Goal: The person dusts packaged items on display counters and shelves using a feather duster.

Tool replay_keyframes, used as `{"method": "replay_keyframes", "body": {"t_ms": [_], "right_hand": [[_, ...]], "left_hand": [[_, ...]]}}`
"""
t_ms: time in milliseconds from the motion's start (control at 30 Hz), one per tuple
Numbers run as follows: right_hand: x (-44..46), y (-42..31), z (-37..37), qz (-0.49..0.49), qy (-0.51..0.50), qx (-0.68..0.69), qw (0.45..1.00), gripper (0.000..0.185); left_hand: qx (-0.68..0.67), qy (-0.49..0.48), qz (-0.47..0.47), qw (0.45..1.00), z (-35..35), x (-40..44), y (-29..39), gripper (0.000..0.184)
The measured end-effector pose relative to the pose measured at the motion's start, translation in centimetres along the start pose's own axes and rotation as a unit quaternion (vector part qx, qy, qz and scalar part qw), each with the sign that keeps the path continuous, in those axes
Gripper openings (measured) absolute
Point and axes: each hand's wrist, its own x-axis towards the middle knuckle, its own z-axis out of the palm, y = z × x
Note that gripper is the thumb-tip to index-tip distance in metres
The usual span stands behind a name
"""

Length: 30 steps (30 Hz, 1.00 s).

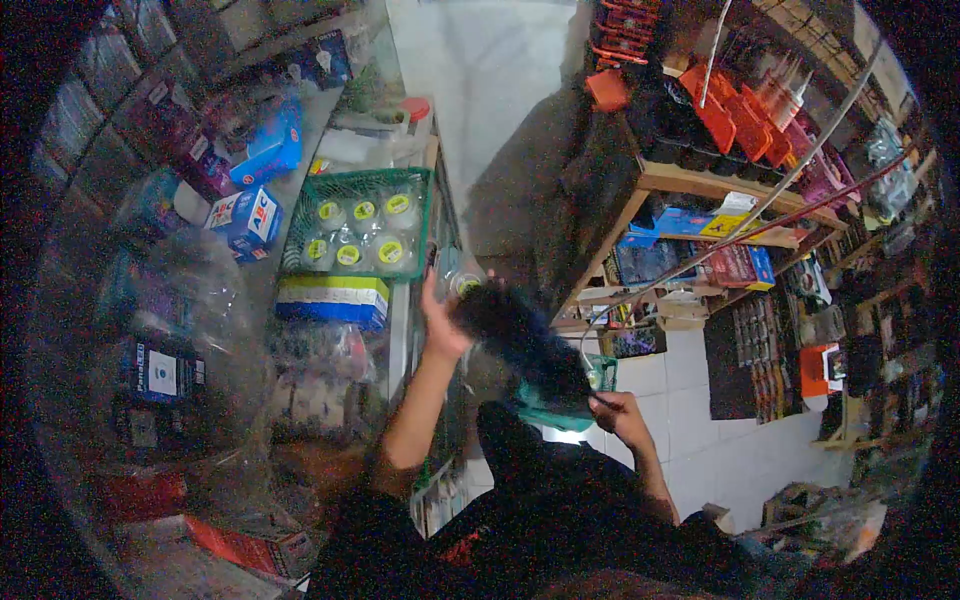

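Note:
My left hand (443, 325) is closed around a clear, rounded item with a yellow-green label (466, 286); its exact kind is hard to tell. In my right hand (622, 418) is the thin handle of a dark, fluffy duster (530, 345). The duster slants up to the left, and its head reaches the labelled item beside my left fingers, overlapping part of it. Just left of that hand, a green basket (428, 215) holds several similar clear items with yellow-green labels. A second, teal basket (552, 417) lies partly hidden below the duster.
Boxes, including a blue-and-white ABC box (247, 220) and a Panaled box (165, 374), crowd the left side. A green-and-blue box (333, 300) is beneath the green basket. On the right is a wooden shelf (740, 188) with orange bins (735, 115). White floor tiles (665, 465) show below.

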Motion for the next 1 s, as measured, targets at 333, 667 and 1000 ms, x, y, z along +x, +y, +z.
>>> {"method": "replay_keyframes", "body": {"t_ms": [333,667,1000], "right_hand": [[-0.7,-3.4,0.7,-0.024,-0.046,0.026,0.998,0.028],[-0.3,-2.3,0.5,-0.038,-0.002,0.022,0.999,0.028],[-0.7,-2.1,1.2,0.023,0.032,0.085,0.996,0.032]], "left_hand": [[0.010,0.007,-0.031,0.999,0.0,0.1,-0.4,0.071],[0.051,-0.008,-0.008,0.999,1.3,-0.6,-0.6,0.069],[-0.001,0.050,0.000,0.999,-0.2,0.0,-0.6,0.073]]}}
